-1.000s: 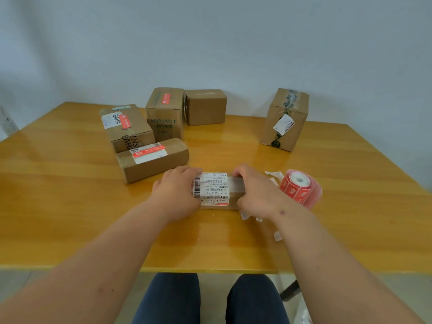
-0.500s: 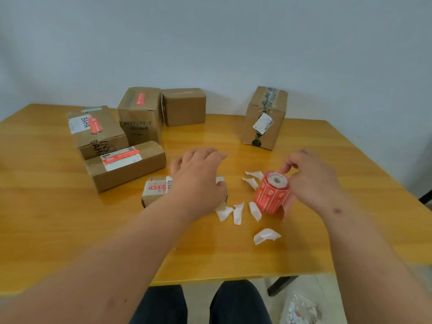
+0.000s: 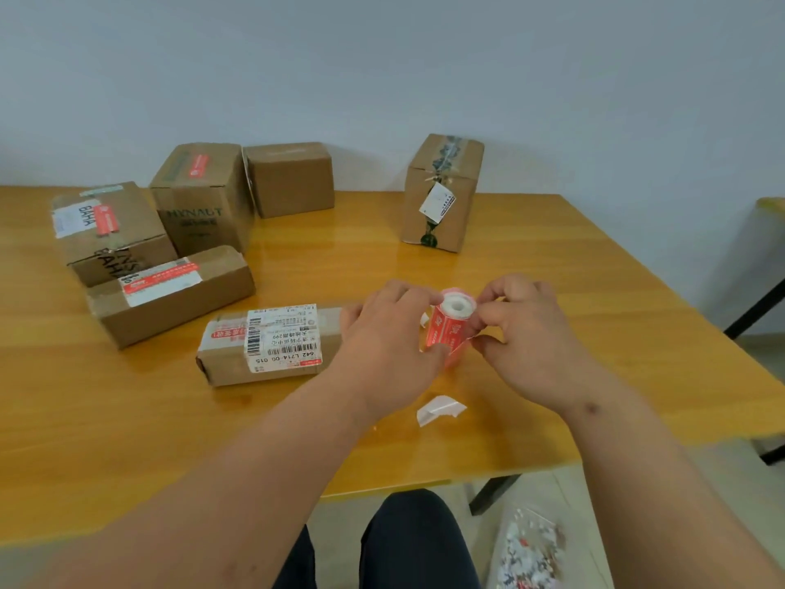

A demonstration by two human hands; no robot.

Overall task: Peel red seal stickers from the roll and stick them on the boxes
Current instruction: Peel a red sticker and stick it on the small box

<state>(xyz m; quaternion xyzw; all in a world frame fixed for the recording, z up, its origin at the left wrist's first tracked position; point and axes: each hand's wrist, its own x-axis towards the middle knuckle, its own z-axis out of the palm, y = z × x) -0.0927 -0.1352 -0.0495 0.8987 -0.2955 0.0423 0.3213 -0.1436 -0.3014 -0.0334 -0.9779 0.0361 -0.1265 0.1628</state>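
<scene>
**boxguy:** so how far along is this? counting seals.

**tapefan:** Four boxes look done to me. The near box (image 3: pixel 272 348) has a red seal at its left end, the long box (image 3: pixel 170 293) has one along its white label, the BAHA box (image 3: pixel 108 231) has one on top and the HYNAUT box (image 3: pixel 201 197) has one up on its lid. The plain box (image 3: pixel 291 178) at the back and the tall box (image 3: pixel 444 193) off to the right show no red that I can spot, so I'd guess two to go, unless there's a seal on a side we can't see.

**boxguy:** and the roll?

**tapefan:** The roll (image 3: pixel 450 329) is standing on end right between both hands, just right of the near box, above the table (image 3: pixel 594 291). Left hand (image 3: pixel 395 346) is curled round its left side, steadying it. Right hand (image 3: pixel 526 337) has fingers pinching at the loose red strip hanging off the roll's right edge, so it reads like a peel just starting. No free sticker yet as far as I can tell.

**boxguy:** white bits?

**tapefan:** Backing scrap (image 3: pixel 439 410) lying in front of the hands, another sliver peeking behind the roll.
</scene>
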